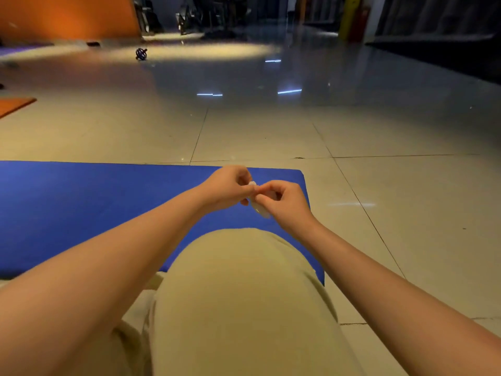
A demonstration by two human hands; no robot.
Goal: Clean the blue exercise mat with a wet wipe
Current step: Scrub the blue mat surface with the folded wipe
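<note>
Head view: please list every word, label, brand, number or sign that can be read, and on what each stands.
No text can be read.
The blue mat is plain.
The wet wipe, pinched by the left hand and the right hand, is too small and blurred to show any text.
The red object at the far wall is too blurred to show a label.

The left forearm [108, 267] and right forearm [401, 289] were bare; loose, pale khaki trousers [244, 316] covered the knee [238, 248].
</note>
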